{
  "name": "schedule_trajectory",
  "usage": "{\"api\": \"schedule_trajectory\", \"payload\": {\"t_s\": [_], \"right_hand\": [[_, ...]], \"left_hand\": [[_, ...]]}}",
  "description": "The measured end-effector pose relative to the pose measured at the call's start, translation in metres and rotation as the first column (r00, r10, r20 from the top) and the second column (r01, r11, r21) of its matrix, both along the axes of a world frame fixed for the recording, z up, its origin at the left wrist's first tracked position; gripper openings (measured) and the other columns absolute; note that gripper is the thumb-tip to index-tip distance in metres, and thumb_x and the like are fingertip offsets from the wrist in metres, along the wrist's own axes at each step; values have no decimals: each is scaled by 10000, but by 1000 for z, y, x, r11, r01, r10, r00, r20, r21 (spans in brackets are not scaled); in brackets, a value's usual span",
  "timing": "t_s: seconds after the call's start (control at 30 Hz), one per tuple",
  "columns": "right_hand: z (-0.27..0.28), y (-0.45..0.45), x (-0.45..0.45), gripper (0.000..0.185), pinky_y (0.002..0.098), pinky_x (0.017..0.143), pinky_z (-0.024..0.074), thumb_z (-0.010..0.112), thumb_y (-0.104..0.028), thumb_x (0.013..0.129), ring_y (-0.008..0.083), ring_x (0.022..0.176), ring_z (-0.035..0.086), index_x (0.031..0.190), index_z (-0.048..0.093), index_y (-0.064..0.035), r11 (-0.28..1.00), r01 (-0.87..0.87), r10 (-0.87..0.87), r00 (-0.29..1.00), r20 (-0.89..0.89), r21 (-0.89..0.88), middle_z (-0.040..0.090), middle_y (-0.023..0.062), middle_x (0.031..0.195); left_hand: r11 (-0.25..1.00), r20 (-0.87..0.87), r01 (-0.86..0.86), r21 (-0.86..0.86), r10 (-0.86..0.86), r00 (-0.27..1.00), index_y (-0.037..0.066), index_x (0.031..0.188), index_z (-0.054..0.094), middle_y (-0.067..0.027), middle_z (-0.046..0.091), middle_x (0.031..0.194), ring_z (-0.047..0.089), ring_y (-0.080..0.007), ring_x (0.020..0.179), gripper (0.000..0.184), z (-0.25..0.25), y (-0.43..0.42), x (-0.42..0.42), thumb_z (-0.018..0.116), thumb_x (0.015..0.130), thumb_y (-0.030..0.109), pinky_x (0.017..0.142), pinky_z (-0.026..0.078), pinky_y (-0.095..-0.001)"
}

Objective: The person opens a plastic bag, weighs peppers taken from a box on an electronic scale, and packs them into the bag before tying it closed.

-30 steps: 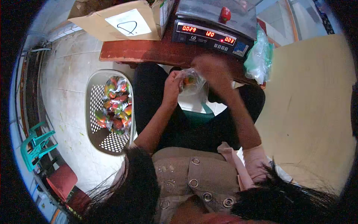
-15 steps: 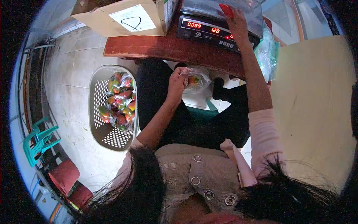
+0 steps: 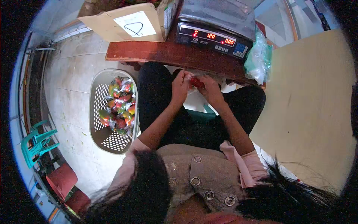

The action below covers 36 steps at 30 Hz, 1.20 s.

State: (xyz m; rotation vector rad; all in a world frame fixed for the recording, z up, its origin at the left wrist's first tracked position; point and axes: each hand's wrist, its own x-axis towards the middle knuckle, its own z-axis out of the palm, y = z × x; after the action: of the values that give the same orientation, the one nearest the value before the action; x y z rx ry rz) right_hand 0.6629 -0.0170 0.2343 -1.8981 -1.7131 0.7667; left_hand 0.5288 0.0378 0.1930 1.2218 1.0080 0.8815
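Pepper, one, and one clear bag between two hands

- Your left forearm reached forward and slanted inward, bare below the upper arm.
- Your right forearm mirrored it from the other side, also bare.
- Your left hand was closed in a grip, its fingers curled and directed forward.
- Your right hand was near it, back upward, fingers bent inward in a grip.
- Both hands met between your left leg and right leg, which were spread apart.
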Motion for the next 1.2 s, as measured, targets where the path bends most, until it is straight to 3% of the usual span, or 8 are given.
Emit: {"api": "schedule_trajectory", "payload": {"t_s": [0.07, 0.4, 0.6, 0.7, 0.77, 0.83, 1.1, 1.2], "right_hand": [[-11, 0, -7, 424, 387, 820, 456, 642, 0, 721, 312, 950, 572, 1127, 519, -21, 999, 2, -5, 999, 48, 53, 558, 161, 1028], [-54, 15, -29, 274, 412, 803, 473, 455, -84, 873, 367, 922, 586, 1134, 518, -26, 998, -63, 67, 959, -275, 24, 605, 198, 1016], [-55, 16, -16, 281, 428, 728, 481, 483, -87, 858, 359, 855, 604, 1136, 498, -52, 962, -258, 267, 956, 119, -88, 597, 206, 951], [-61, 9, -26, 259, 446, 732, 476, 482, -97, 851, 351, 854, 605, 1104, 511, -49, 967, -187, 188, 982, 9, 172, 602, 209, 930], [-109, 5, -37, 249, 427, 813, 452, 408, -120, 900, 361, 980, 559, 1098, 520, -19, 993, 100, -51, 857, -513, 69, 575, 212, 1054], [-95, 6, -44, 254, 427, 843, 440, 407, -122, 900, 364, 1020, 544, 1095, 522, -5, 995, 66, -100, 818, -567, -80, 566, 220, 1086], [-101, 3, -9, 222, 458, 828, 414, 550, -151, 826, 344, 960, 543, 1000, 574, -15, 968, -196, 166, 968, 189, 156, 584, 191, 971], [-2, 8, 9, 230, 432, 845, 389, 592, -176, 778, 302, 973, 498, 963, 592, -38, 965, -236, 263, 818, 511, -118, 565, 119, 899]], "left_hand": [[972, -98, -10, 235, 34, 995, 18, 919, 540, -44, 579, 807, 529, -78, 720, 138, -10, 2, -3, 464, 917, 134, 639, 443, -239], [997, -71, -45, 62, 49, 996, 64, 902, 536, -10, 506, 684, 460, -90, 571, 163, -6, 2, -9, 497, 906, 222, 520, 400, -255], [997, 4, -23, -69, 23, 1000, 73, 879, 548, 17, 482, 660, 419, -49, 561, 148, -12, 1, -4, 512, 900, 215, 505, 361, -214], [999, -3, 3, -49, -3, 1000, 39, 855, 541, 6, 479, 669, 450, -70, 610, 155, -6, 4, -4, 509, 897, 184, 559, 391, -242], [999, 21, 25, -26, -24, 999, 65, 860, 552, 32, 453, 627, 412, -67, 552, 169, -5, 2, -5, 515, 893, 227, 501, 360, -238], [998, -20, 66, 8, -66, 998, 58, 866, 554, 27, 460, 628, 416, -74, 562, 174, -12, 3, -5, 515, 892, 226, 512, 357, -246], [983, -20, 36, -180, -40, 999, 54, 855, 549, 16, 452, 655, 370, -46, 574, 153, -9, 9, -6, 521, 893, 199, 523, 330, -228], [955, 0, -58, -290, 61, 998, 60, 856, 564, 32, 450, 601, 374, -42, 481, 147, 5, 16, -15, 538, 890, 200, 436, 315, -217]]}}
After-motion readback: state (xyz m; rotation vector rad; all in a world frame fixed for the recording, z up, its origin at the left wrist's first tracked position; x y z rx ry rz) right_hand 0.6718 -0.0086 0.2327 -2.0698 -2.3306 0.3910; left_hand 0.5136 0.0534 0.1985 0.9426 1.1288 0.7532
